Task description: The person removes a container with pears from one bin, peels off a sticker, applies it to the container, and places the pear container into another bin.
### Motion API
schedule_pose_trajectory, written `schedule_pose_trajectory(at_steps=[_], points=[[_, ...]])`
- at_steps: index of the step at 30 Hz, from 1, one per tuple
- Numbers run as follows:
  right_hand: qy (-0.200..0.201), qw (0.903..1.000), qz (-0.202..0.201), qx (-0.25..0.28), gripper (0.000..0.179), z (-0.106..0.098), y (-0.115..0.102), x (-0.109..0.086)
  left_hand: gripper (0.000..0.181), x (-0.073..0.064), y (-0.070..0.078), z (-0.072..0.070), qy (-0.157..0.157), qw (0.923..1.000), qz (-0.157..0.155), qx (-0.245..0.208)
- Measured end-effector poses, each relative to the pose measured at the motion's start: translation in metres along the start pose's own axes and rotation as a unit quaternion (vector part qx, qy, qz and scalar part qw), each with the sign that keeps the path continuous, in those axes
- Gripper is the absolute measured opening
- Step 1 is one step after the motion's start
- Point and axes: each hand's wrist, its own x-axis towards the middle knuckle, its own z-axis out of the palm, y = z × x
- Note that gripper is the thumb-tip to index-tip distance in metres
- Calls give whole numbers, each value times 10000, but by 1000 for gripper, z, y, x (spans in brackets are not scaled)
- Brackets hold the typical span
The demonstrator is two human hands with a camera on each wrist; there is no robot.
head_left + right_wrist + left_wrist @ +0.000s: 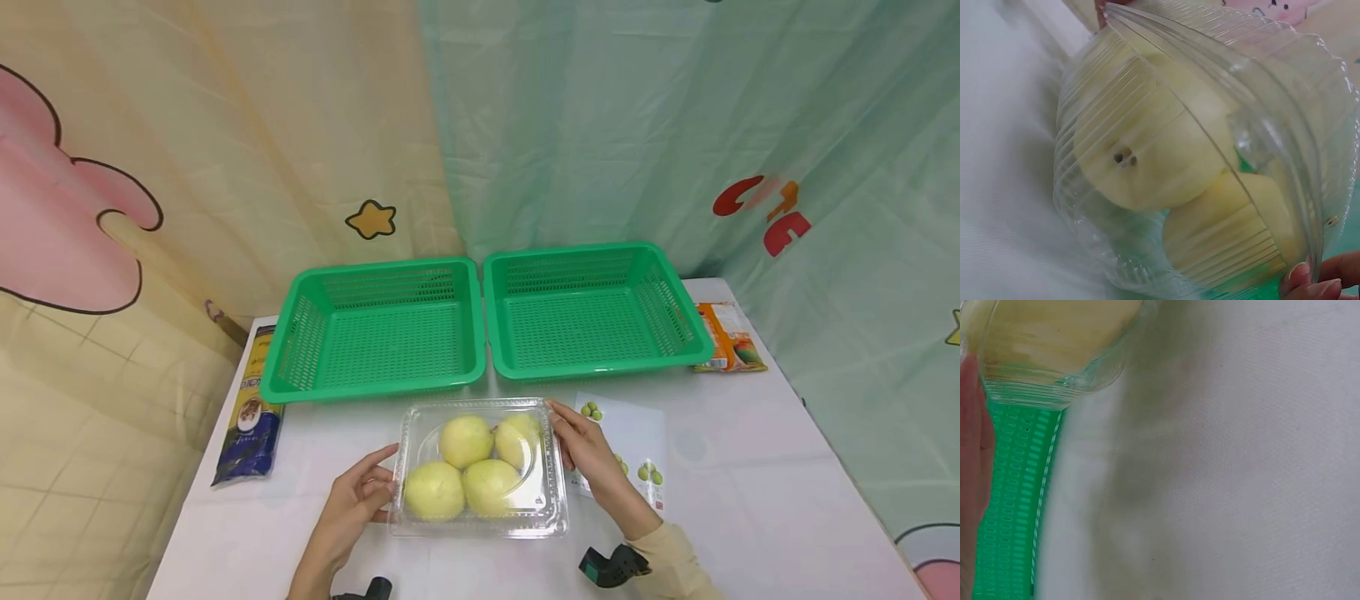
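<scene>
A clear plastic clamshell box (555,500) of several pale yellow pears (467,442) is held between both hands, in front of the two green baskets. At its left side, my left hand (348,504) holds the edge with bent fingers; only part of this hand (971,462) shows in the left wrist view. My right hand (596,462) pinches the box's far right corner. In the right wrist view the right fingertips (1300,281) grip the rim, and the pears (1154,137) show through the ribbed wall.
Two green plastic baskets, left (390,387) and right (600,367), stand side by side at the back. A blue and gold packet (251,425) lies at far left, an orange packet (727,337) at far right. Under my right hand lies a printed sheet (637,425).
</scene>
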Motion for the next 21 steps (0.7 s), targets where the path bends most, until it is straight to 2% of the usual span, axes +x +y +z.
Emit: schedule_pose_trajectory(at_steps=[21], points=[[221, 9996, 146, 79, 46, 4, 7, -1, 61, 4, -6, 2, -25, 9999, 70, 99]])
